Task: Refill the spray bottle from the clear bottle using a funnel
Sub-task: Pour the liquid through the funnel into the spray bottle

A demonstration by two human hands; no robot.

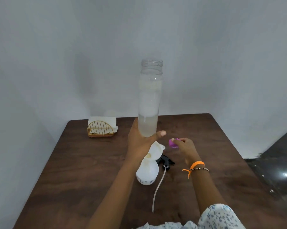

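Clear bottle (pixel 149 100): tall, cylindrical, transparent plastic, wide threaded mouth uncapped, held upright in the air above the spray bottle, gripped at its lower end. Cloudy whitish liquid only in the lower part; misted walls above the liquid.

Spray bottle (pixel 147 172): white, rounded, standing on the table directly below the clear bottle, neck open, small dark marks near its base.

Funnel (pixel 154 151): white, sitting in the neck of the spray bottle, leaning slightly, small tab on the rim.

Spray head (pixel 166 161): black, taken off, lying just to the right of the spray bottle, its long pale dip tube (pixel 158 190) stretched toward the viewer.

Purple cap (pixel 172 143): small, pinched in fingers, right of the funnel.
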